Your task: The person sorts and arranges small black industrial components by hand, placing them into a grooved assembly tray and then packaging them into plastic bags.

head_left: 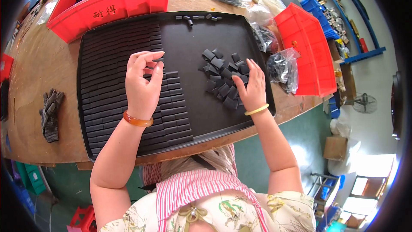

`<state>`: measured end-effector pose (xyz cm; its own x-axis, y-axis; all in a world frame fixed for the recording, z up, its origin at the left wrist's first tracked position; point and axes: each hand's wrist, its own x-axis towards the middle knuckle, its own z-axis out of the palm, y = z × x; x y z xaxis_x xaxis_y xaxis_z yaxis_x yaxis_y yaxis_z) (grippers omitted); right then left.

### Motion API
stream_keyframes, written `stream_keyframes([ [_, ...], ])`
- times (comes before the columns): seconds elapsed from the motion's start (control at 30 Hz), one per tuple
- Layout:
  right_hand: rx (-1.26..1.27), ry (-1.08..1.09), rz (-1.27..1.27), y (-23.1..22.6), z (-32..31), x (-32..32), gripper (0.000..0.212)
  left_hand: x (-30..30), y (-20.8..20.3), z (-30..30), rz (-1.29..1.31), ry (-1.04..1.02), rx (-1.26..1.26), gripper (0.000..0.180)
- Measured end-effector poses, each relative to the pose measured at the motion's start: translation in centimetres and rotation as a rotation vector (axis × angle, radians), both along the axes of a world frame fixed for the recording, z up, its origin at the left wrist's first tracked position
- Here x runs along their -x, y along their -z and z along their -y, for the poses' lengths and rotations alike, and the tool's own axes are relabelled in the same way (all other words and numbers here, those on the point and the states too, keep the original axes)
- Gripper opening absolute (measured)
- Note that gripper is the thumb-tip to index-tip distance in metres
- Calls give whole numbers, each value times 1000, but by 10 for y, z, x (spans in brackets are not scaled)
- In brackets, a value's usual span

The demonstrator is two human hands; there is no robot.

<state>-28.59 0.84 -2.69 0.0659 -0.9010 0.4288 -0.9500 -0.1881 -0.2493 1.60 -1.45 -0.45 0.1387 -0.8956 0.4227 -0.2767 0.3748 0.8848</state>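
Note:
A black tray [201, 38] lies on the table in front of me. Rows of flat black rectangular pieces [111, 90] fill its left part, packed edge to edge. My left hand [145, 83] is over the right end of these rows, its fingers curled and thumb close to the fingertips. A small black piece seems to be between them, hard to tell from the dark background. Toward the tray's right side lies a loose pile of the same black pieces [225, 77]. My right hand [253, 86] rests at the pile's right edge, thumb and fingers apart.
Several short black tubular bits [191, 22] lie at the tray's far edge. A red bin [124, 2] with dark contents stands at the far left, another red bin [307, 51] at the right. Clear plastic bags [283, 69] sit beside the tray. A grey glove [52, 114] lies left.

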Motion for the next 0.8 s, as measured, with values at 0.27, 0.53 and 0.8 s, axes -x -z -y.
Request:
stream_keyframes([
  [0.27,-181,38,-186,35,4,14,88,13,-1,-4,267,24,195,22],
  [0.53,57,73,-49,23,28,12,84,50,-29,-27,552,356,100,24],
  [0.8,-93,26,134,39,42,28,68,125,17,-4,1027,107,-228,95],
])
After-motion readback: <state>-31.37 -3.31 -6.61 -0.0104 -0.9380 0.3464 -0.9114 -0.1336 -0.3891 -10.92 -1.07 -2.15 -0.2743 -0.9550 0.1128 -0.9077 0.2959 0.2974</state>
